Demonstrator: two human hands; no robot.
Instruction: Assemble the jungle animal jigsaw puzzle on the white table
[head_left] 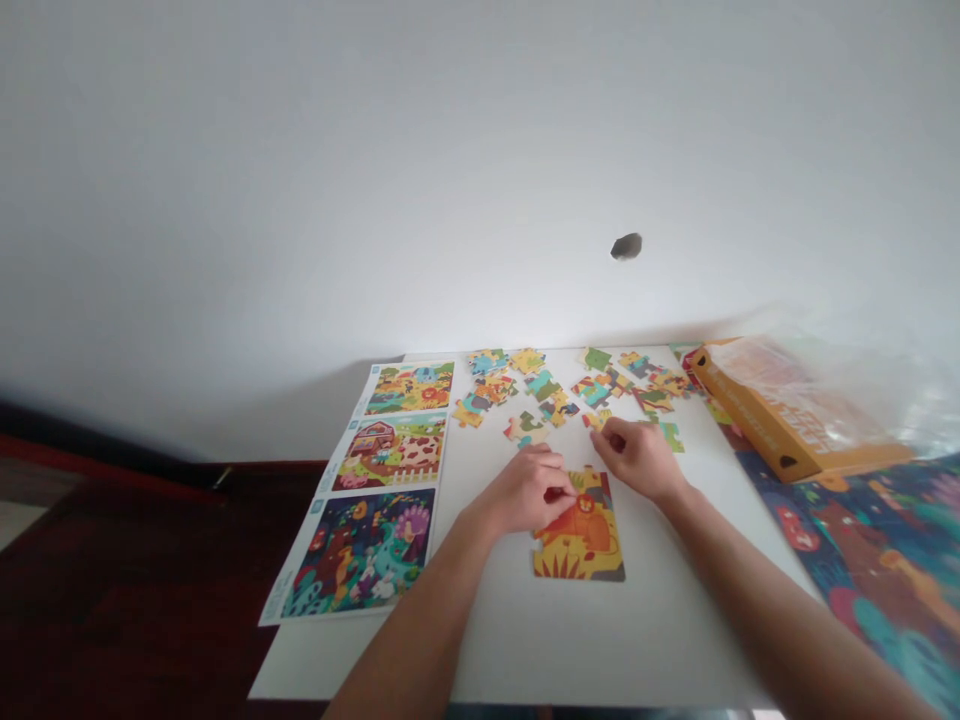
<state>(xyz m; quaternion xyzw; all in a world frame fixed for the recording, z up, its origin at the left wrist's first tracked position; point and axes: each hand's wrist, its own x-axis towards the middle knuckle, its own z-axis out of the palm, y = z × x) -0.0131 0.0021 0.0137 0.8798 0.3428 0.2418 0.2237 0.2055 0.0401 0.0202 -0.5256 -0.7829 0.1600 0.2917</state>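
A joined block of jigsaw puzzle (589, 548) with an orange lion on yellow lies on the white table. Bent over its upper left part, my left hand (527, 490) has thumb and fingers drawn together at the block; whatever they pinch is hidden. My right hand (637, 455) is closed just beyond the block's top right corner. At its fingertips is a small yellow and red puzzle piece (597, 421), partly covered by the fingers. Loose puzzle pieces (544, 385) are scattered beyond both hands, and one green and cream piece (526, 429) lies near my left hand.
At the left, a reference sheet (444, 440) with three printed pictures overhangs the table edge. An orange puzzle box (780, 425) with clear plastic wrap (840, 395) stands at the right on a dark picture puzzle (862, 540). A white wall (480, 200) rises behind the table.
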